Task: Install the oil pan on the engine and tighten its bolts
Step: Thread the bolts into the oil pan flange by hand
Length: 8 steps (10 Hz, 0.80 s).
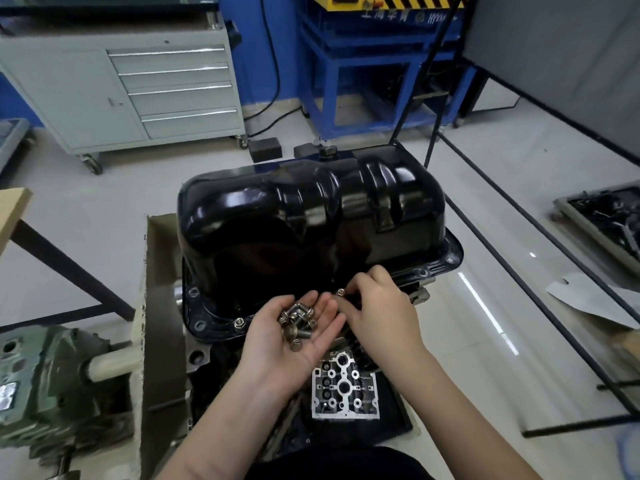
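My left hand (287, 336) lies palm up with the fingers relaxed, cupping a loose heap of bolts (298, 322), silver with washers under their heads. Just beside it, my right hand (375, 308) is curled with its fingertips pinching a single bolt (341, 291) at the near flange of the oil pan (304, 216); I cannot tell whether that bolt is already in its hole. The pan is glossy black pressed steel, domed, with rounded ribs across its far half and a flat rim pierced by bolt holes. It sits upside down on the engine (344, 389), whose bare aluminium face with round bores shows below my wrists. One seated bolt (239, 322) stands in the rim just left of my left hand, while the holes farther left along the rim look open. A drain plug (327, 151) sticks up at the pan's far edge. Left of the engine stands a cardboard box (159, 306), and beyond that a green gearbox (45, 382). A grey tool cabinet (138, 88) stands against the far wall, with a blue frame (363, 81) to its right
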Each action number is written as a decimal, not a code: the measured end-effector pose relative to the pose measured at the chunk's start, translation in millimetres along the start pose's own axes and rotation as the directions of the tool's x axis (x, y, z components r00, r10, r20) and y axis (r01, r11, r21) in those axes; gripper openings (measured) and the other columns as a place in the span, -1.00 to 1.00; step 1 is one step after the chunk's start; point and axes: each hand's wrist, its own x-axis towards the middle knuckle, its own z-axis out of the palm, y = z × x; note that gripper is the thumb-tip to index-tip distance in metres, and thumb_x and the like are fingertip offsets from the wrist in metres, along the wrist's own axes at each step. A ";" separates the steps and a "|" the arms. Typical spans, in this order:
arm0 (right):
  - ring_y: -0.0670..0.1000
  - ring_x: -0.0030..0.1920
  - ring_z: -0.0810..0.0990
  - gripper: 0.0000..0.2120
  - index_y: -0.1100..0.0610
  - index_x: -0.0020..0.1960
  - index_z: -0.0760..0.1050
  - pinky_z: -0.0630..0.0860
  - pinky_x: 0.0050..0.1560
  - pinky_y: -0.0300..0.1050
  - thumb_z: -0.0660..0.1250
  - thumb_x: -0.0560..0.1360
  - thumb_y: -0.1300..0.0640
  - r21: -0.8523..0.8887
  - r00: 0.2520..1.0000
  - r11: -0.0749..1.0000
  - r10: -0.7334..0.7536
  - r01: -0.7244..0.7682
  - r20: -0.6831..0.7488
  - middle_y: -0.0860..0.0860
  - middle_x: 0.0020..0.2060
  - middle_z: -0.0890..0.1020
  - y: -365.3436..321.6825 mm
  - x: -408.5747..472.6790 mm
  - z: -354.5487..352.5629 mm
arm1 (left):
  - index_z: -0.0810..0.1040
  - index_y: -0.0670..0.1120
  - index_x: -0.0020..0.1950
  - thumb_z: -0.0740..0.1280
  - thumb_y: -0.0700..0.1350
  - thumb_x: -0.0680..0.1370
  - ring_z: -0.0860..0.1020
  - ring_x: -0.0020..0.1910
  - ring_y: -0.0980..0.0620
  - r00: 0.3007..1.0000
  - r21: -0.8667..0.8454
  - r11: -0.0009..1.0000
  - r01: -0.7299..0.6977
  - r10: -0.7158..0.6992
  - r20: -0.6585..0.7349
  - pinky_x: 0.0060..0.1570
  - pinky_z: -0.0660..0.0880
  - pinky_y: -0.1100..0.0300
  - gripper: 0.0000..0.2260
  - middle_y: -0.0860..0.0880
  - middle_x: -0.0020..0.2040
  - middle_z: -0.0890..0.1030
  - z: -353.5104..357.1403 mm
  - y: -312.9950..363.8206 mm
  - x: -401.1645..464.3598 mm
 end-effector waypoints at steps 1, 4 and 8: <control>0.13 -0.01 0.52 -0.67 0.16 0.05 0.49 0.37 -0.14 -0.10 0.21 0.52 -0.10 -0.043 1.000 0.999 0.024 -0.024 -0.004 0.05 0.03 0.44 -5.3 1.8 1.2 | 0.61 -0.30 -0.47 0.17 -0.14 0.54 0.64 -0.38 -0.10 1.000 0.022 1.000 0.011 -0.011 -0.005 -0.21 0.51 -0.05 -0.55 -0.21 -0.32 0.64 -1.8 2.1 -0.1; 0.13 0.09 0.48 -0.76 0.15 0.12 0.48 0.42 -0.04 -0.07 0.18 0.56 0.04 -0.097 1.000 0.995 0.001 0.002 0.031 0.06 0.08 0.44 -12.6 5.5 0.7 | 0.61 -0.30 -0.46 0.17 -0.14 0.55 0.64 -0.38 -0.10 1.000 0.014 1.000 0.028 -0.028 -0.002 -0.22 0.49 -0.03 -0.54 -0.21 -0.33 0.63 -10.3 2.9 -1.9; 0.06 0.03 0.51 -0.66 0.13 0.08 0.46 0.34 -0.20 -0.14 0.16 0.54 -0.12 -0.135 0.999 0.991 0.015 -0.019 -0.034 0.01 0.04 0.44 -10.6 1.0 -4.8 | 0.62 -0.30 -0.45 0.15 -0.14 0.55 0.65 -0.35 -0.11 1.000 -0.007 1.000 0.013 -0.013 0.014 -0.21 0.50 -0.02 -0.54 -0.22 -0.29 0.64 -4.1 1.0 0.7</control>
